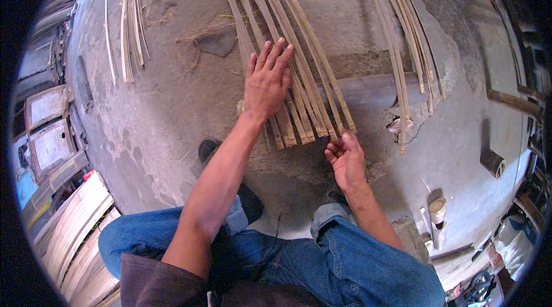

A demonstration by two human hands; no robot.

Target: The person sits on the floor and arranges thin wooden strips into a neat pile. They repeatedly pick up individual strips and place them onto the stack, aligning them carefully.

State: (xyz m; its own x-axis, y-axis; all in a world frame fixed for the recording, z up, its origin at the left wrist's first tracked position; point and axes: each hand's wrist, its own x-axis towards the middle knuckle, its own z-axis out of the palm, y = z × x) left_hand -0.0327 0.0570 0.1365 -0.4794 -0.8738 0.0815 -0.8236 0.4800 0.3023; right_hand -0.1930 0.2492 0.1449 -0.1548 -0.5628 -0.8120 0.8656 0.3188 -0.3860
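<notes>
Long, flat bamboo strips [305, 85] lie side by side on the floor in front of me, fanning slightly, their cut ends toward me. My left hand [268, 82] rests flat across the left part of this bundle, fingers stretched out and pointing away. At the near right end of the bundle is my right hand [348, 163], palm partly turned up and fingers curled. Its fingertips close on the end of the rightmost strip; the exact grip is partly hidden.
More strips lie in a group [402, 36] at the right and a thinner group [132, 31] at the far left. A bamboo tube [493, 163] and a short upright piece [437, 212] are at the right. Stacked pale slats [80, 226] stand at the lower left on the concrete floor [155, 134].
</notes>
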